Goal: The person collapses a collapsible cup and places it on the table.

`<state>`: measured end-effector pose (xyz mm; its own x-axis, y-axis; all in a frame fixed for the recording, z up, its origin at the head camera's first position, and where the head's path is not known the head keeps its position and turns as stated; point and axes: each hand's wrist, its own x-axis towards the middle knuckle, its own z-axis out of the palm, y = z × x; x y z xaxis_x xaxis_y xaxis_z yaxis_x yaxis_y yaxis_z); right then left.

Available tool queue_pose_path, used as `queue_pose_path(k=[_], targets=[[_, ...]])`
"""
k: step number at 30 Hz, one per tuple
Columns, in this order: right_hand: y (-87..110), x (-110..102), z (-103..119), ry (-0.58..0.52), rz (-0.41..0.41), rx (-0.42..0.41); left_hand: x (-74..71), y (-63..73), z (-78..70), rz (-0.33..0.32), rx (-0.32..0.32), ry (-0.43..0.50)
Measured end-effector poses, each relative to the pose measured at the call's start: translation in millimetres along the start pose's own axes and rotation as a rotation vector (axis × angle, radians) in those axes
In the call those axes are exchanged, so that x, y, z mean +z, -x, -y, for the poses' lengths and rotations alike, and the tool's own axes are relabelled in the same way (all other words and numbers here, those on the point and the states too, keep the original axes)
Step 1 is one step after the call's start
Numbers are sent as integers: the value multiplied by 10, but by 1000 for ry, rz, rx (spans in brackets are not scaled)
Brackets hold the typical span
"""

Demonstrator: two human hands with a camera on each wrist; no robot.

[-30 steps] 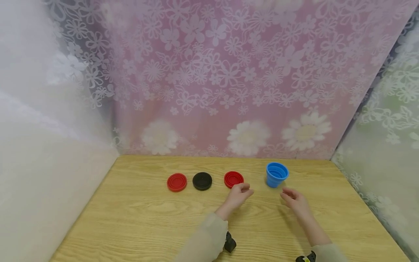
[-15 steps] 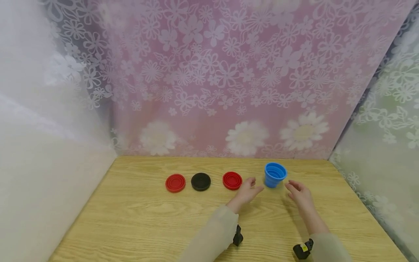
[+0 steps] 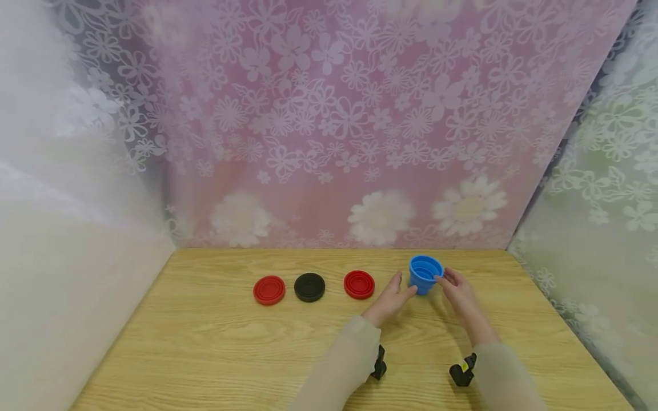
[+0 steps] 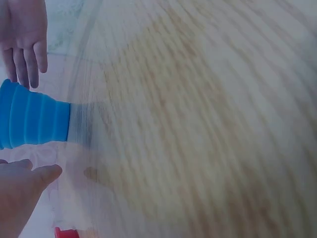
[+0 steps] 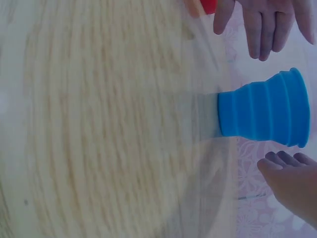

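Observation:
A blue collapsible cup [image 3: 424,275] stands upright and extended on the wooden table, its ribbed wall [image 5: 265,110] showing side-on in the right wrist view. To its left is my left hand [image 3: 390,299], fingers straight and apart from the cup in both wrist views. My right hand [image 3: 460,294] is on the other side, fingertips close to the cup's wall with a small gap in the right wrist view. Neither hand holds anything. In the left wrist view the cup [image 4: 34,116] lies between the two hands.
Left of the cup, a row of flat round collapsed cups lies on the table [image 3: 231,354]: a red one [image 3: 358,285], a black one [image 3: 309,287] and another red one [image 3: 269,290]. A pink floral curtain [image 3: 329,142] hangs behind the table's back edge.
Both hands have moved in toward the blue cup, the left one rightward past the nearest red disc, the right one forward to the cup's side. The cup still stands in its place.

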<state>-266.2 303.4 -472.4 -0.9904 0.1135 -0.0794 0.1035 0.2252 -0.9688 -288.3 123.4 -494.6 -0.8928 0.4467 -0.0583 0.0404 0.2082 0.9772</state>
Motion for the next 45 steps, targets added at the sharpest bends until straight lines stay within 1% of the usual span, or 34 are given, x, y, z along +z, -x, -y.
queue_pose_path(k=[3, 7, 11, 15, 18, 21, 24, 28, 31, 32, 35, 37, 39, 43, 45], targets=[[6, 17, 34, -36, 52, 11, 16, -18, -11, 6, -1, 22], [11, 15, 39, -47, 72, 30, 41, -36, -42, 26, 20, 49], [-3, 15, 17, -48, 88, 20, 52, -52, -57, 36, 32, 76], [-21, 14, -28, -71, 108, 7, 65, -57, -67, 62, 80, 74], [-19, 14, -52, -83, 108, -2, 76, -56, -80, 86, 139, 64], [7, 16, -60, -97, 113, -20, 84, -50, -65, 92, 169, 51], [50, 22, -62, -114, 122, -39, 82, -42, -42, 67, 181, 58], [104, 31, -66, -121, 134, -62, 53, -24, -19, 28, 191, 95], [150, 62, -53, -111, 133, -81, -4, 17, -17, 6, 207, 110], [168, 82, -47, -110, 130, -86, -30, 34, -15, -5, 219, 98], [221, 151, -30, -97, 114, -104, -116, 115, -28, -31, 251, 75], [251, 203, -22, -113, 103, -119, -171, 180, -39, -55, 265, 61], [284, 259, -8, -139, 98, -134, -220, 248, -45, -83, 279, 50], [368, 381, 66, -230, 107, -166, -303, 364, -54, -139, 308, 50], [403, 443, 120, -253, 116, -186, -361, 435, -94, -151, 323, 60]])
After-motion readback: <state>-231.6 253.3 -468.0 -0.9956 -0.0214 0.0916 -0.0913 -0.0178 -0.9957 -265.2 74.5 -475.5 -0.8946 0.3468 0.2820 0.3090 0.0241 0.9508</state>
